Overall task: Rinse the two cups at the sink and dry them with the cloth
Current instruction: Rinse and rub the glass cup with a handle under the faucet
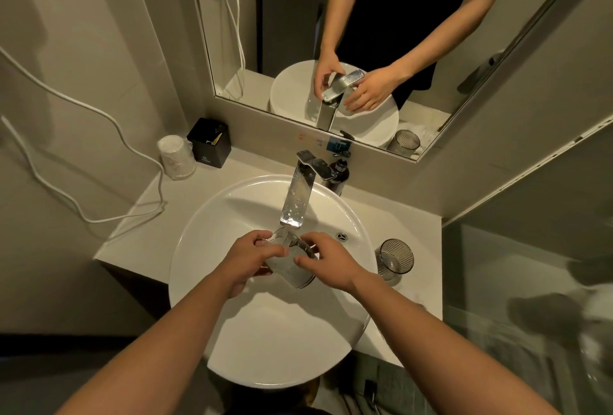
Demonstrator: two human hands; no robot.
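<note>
Centre of frame: left hand (pixel 252 258) and right hand (pixel 328 265), each grip closed round a clear cup (pixel 288 270) tilted under the tap (pixel 295 202) over the sink (pixel 212 225); this looks like the first rinse; the second cup (pixel 394 258) waits on the worktop (pixel 132 242), right of the sink, probably next; cloth not seen.

I'm looking into a small bathroom: a round white basin (pixel 282 348) sits on a pale bench (pixel 142 248) under a chrome tap (pixel 297 199). Behind it hangs a wall mirror (pixel 282 16), with a soap pump (pixel 340 172), wrapped cups (pixel 175 157) and a black box (pixel 209 142) below it.
</note>
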